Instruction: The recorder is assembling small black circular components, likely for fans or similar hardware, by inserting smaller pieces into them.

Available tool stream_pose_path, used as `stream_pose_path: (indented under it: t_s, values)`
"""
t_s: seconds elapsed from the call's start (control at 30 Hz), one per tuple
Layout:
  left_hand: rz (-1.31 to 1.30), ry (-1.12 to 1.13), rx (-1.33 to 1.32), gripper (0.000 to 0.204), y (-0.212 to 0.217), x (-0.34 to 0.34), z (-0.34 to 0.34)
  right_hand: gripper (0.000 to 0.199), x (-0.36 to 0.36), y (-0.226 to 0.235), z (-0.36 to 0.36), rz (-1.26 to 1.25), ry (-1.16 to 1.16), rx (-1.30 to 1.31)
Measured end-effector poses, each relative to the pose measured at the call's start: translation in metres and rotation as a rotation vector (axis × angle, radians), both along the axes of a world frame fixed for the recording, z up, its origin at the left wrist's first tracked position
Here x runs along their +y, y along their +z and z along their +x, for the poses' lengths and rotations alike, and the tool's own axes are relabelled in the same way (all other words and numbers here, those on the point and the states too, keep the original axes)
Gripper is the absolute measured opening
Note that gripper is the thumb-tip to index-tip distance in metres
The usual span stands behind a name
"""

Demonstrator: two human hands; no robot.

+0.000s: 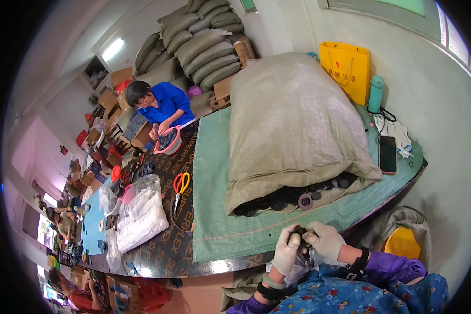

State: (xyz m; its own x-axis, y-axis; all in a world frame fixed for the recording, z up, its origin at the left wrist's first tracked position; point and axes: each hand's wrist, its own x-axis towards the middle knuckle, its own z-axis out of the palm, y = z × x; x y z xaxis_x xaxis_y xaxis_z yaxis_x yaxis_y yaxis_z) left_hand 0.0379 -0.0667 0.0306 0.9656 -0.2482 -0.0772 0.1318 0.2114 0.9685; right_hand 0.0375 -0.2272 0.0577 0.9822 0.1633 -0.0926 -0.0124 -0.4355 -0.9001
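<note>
Both my hands wear white gloves and meet near my lap at the table's front edge. My left hand [287, 250] and my right hand [323, 238] together grip a small dark round part [300, 231], pinched between the fingertips. Just beyond them lies a big grey-green sack [293, 120] on its side on a green mat [214, 209]. Its open mouth spills several black ring-shaped parts [293, 198], one of them purplish [305, 201].
Orange-handled scissors [181, 184] and clear plastic bags [141, 212] lie to the left. A phone [387, 154], teal bottle [376, 94] and yellow bag [346, 69] sit at the right. A person in blue [159, 107] works at the far end by a pink basket [168, 141]. A yellow container [403, 243] stands by my right arm.
</note>
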Motion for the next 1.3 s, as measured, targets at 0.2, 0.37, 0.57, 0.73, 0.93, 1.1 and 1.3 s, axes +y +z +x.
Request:
stream_pose_path:
  t_s: [0.2, 0.37, 0.57, 0.73, 0.93, 1.1, 1.3]
  values:
    - [0.744, 0.005, -0.643, 0.047, -0.013, 0.001, 0.007, 0.024, -0.009, -0.014, 0.014, 0.166, -0.038, 0.221]
    - [-0.667, 0.063, 0.404, 0.037, 0.004, 0.000, 0.027, 0.018, -0.031, -0.031, 0.045, -0.375, -0.069, -0.376]
    - [0.237, 0.004, -0.004, 0.009, -0.009, -0.022, 0.074, 0.033, -0.040, -0.046, 0.080, -0.584, 0.005, -0.426]
    - [1.018, 0.114, -0.755, 0.029, -0.015, -0.045, 0.096, 0.033, -0.033, -0.050, 0.088, -0.726, 0.046, -0.409]
    - [1.486, -0.084, -0.560, 0.028, 0.000, -0.061, 0.092, 0.024, -0.032, -0.052, 0.088, -0.562, -0.086, -0.471]
    - [1.499, -0.151, -0.681, 0.024, -0.005, -0.054, 0.085, 0.019, -0.031, -0.046, 0.089, -0.678, -0.095, -0.304]
    - [1.368, -0.076, -0.667, 0.023, 0.004, -0.040, 0.066, 0.015, -0.039, -0.051, 0.073, -0.694, -0.027, -0.354]
